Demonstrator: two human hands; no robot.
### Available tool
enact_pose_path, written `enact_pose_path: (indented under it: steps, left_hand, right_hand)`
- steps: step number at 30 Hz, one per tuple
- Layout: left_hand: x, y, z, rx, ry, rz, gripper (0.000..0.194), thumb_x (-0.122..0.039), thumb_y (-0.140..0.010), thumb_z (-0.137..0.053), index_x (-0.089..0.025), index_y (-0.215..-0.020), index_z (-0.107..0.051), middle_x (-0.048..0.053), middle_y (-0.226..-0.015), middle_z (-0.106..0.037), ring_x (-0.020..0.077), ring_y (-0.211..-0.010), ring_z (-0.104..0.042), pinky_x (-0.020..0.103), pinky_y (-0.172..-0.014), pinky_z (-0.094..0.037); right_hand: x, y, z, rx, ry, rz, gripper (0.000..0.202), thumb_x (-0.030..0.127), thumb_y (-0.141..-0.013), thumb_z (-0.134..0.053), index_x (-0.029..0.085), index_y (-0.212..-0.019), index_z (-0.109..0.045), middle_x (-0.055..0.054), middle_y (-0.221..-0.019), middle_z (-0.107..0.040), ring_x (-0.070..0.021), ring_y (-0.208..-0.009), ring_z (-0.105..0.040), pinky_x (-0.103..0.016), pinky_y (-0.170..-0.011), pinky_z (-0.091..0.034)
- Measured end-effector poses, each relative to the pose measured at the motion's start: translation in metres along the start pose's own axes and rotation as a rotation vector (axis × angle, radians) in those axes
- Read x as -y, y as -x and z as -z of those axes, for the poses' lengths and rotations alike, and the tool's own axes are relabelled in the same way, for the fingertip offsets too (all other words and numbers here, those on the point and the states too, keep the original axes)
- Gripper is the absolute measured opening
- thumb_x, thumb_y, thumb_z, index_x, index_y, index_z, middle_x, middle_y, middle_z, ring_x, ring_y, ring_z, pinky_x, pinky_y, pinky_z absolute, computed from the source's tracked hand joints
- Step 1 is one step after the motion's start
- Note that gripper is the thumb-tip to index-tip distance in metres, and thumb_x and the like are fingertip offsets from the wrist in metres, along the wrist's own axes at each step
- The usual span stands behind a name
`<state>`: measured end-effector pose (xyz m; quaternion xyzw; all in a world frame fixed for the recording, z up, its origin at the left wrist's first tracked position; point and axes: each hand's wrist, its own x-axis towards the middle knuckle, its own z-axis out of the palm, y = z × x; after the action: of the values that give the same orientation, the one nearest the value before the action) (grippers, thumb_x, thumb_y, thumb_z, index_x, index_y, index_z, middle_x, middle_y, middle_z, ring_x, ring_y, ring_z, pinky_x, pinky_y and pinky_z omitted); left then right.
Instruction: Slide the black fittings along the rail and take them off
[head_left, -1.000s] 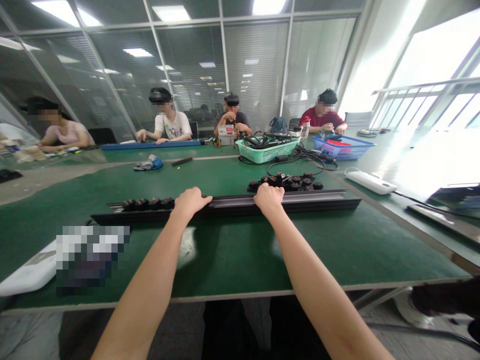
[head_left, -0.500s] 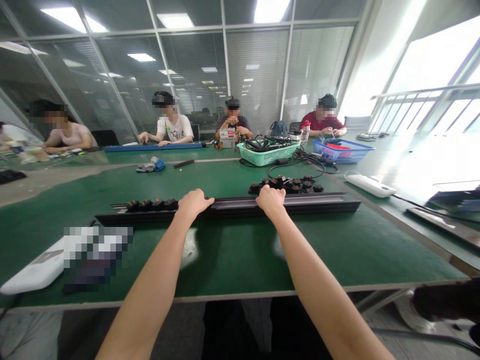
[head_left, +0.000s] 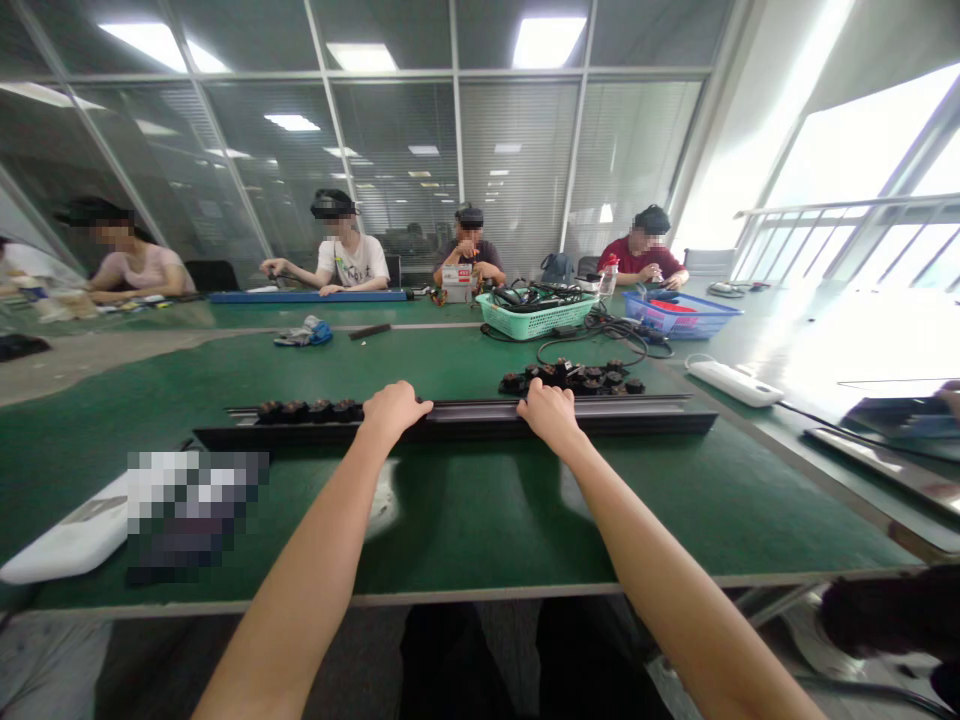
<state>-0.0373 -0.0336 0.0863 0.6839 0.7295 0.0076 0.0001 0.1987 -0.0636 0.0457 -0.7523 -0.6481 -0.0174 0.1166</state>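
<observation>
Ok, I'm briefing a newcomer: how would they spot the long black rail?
On the green table, nearest the camera, a left hand and right hand hold the long black rail. Unlike the blue bar farther back, it's black, with small dark parts lined up towards its left end.

Your view tipped slightly upward, so the bright lights [head_left: 550, 43] sat lower. Your right forearm [head_left: 656, 530] swung outward, and your right hand [head_left: 549, 405] edged a little rightward along the black rail [head_left: 619, 425]. Across the table [head_left: 480, 560], the person in the white T-shirt [head_left: 360, 262] stretched an arm farther out, and the person in red [head_left: 619, 258] lowered both hands. What looked like part of another person's hand [head_left: 951, 399] appeared at the right edge.
</observation>
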Motion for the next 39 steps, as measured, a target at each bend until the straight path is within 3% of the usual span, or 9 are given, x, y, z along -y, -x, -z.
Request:
enact_pose_path:
  steps: [6, 18, 25, 30, 39]
  left_hand:
    - [-0.001, -0.001, 0.001, 0.007, -0.031, -0.021, 0.057, -0.057, -0.097, -0.055, -0.011, -0.125, -0.072, 0.024, -0.130, -0.072, 0.0390, -0.118, -0.071, 0.042, -0.093, -0.058]
    - [-0.007, 0.001, 0.000, -0.028, -0.047, -0.056, 0.067, -0.066, -0.098, -0.046, -0.012, -0.125, -0.074, 0.025, -0.127, -0.073, 0.0411, -0.118, -0.071, 0.044, -0.093, -0.057]
    - [-0.006, -0.002, -0.002, -0.017, -0.042, -0.056, 0.069, -0.066, -0.099, -0.041, -0.011, -0.124, -0.074, 0.025, -0.125, -0.074, 0.0410, -0.117, -0.071, 0.044, -0.093, -0.057]
    - [-0.005, -0.005, -0.005, -0.013, -0.047, -0.072, 0.069, -0.066, -0.097, -0.044, -0.010, -0.128, -0.072, 0.025, -0.127, -0.073, 0.0400, -0.118, -0.071, 0.042, -0.092, -0.057]
    - [-0.002, -0.007, -0.006, -0.004, -0.057, -0.100, 0.064, -0.063, -0.094, -0.051, -0.012, -0.127, -0.072, 0.024, -0.126, -0.074, 0.0396, -0.117, -0.072, 0.041, -0.090, -0.057]
  right_hand:
    - [-0.007, -0.001, 0.001, -0.012, -0.029, -0.005, 0.035, 0.033, -0.103, -0.053, 0.005, -0.124, -0.060, -0.023, -0.118, -0.075, -0.0319, -0.119, -0.069, -0.039, -0.101, -0.038]
    - [-0.011, 0.001, 0.008, -0.012, -0.026, -0.022, 0.031, 0.029, -0.102, -0.053, 0.007, -0.121, -0.063, -0.022, -0.118, -0.075, -0.0326, -0.122, -0.067, -0.041, -0.103, -0.038]
    - [-0.017, 0.000, 0.011, 0.020, -0.036, -0.029, 0.034, 0.031, -0.102, -0.054, 0.007, -0.124, -0.063, -0.022, -0.121, -0.073, -0.0325, -0.123, -0.067, -0.038, -0.099, -0.046]
    - [-0.018, 0.000, 0.013, 0.060, -0.077, -0.072, 0.038, 0.037, -0.102, -0.055, 0.009, -0.128, -0.061, -0.021, -0.122, -0.073, -0.0326, -0.118, -0.070, -0.036, -0.090, -0.052]
    - [-0.018, 0.000, 0.014, 0.085, -0.111, -0.120, 0.040, 0.039, -0.102, -0.058, 0.009, -0.129, -0.058, -0.023, -0.125, -0.071, -0.0327, -0.119, -0.070, -0.037, -0.092, -0.054]
